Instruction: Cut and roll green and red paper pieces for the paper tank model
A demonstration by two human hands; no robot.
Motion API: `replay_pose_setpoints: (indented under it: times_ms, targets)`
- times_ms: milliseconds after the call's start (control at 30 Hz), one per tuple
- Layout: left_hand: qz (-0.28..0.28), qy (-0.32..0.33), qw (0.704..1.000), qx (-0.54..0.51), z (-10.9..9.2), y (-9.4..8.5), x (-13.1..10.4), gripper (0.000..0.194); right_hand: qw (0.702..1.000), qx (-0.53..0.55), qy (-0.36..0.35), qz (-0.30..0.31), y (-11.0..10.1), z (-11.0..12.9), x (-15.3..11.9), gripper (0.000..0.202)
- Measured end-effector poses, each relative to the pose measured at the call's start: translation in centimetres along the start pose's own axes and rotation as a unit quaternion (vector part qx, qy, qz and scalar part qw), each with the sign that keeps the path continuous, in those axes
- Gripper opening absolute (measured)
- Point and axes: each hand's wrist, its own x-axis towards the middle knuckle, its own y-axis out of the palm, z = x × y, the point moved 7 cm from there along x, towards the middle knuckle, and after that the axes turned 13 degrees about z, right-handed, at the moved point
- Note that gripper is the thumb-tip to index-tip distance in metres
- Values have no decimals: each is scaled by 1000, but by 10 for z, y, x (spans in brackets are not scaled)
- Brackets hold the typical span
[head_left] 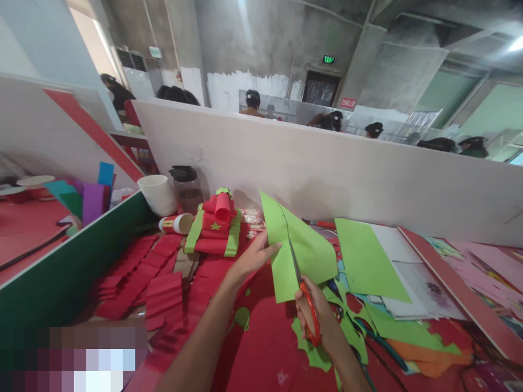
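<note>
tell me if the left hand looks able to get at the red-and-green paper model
Probably yes: the red-and-green paper model stands near the left hand, with nothing visible blocking the way. That hand is holding the light-green paper sheet, though, so it would likely need to let go first.

A raw concrete wall (261, 38), patchily whitened low down.
I see a green exit sign (328, 59) glowing above a dark doorway (321, 89), a bright light (517, 43) at upper right, and a white partition (327, 174) crossing mid-frame.

Green sheet (311, 246) partly hides left hand (257, 251); bottom edge crops forearms (210, 329).
</note>
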Motion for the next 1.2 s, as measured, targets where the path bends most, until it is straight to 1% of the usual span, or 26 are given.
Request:
replay_pose_setpoints:
  times_ms: [100, 200, 300, 400, 500, 767, 867, 967, 1100, 1200]
  targets:
    - [-11, -1, 1000, 3, 1, -1, 0, 49, 1000, 10, 7, -9, -2, -2, 2, 74]
    - [-17, -12, 1000, 9, 1, -1, 0, 49, 1000, -21, 10, -5, -3, -3, 3, 74]
    - [-7, -19, 1000, 10, 1, 2, 0, 48, 999, -51, -5, 5, -2, -2, 2, 72]
    - [13, -19, 1000, 5, 0, 7, 1, 48, 997, -72, -27, 0, -4, 1, -2, 73]
    - [31, -15, 999, 2, -1, 12, 2, 47, 996, -84, -34, -4, -4, 2, -4, 71]
    - [34, -14, 999, -18, -2, 15, 2, 50, 997, -61, -47, 6, 0, 10, -3, 70]
    - [33, -24, 999, -36, -5, 16, 2, 51, 997, -51, -59, 14, 1, 12, -5, 66]
    - [36, -41, 997, -50, -6, 17, 1, 50, 997, -57, -59, 5, -3, 11, -6, 69]
    - [34, -37, 998, -28, -6, 17, 1, 48, 998, -53, -45, -5, -6, 6, -5, 75]
    - [34, -32, 999, -19, -5, 17, 2, 46, 998, -55, -38, -10, -5, 6, -5, 75]
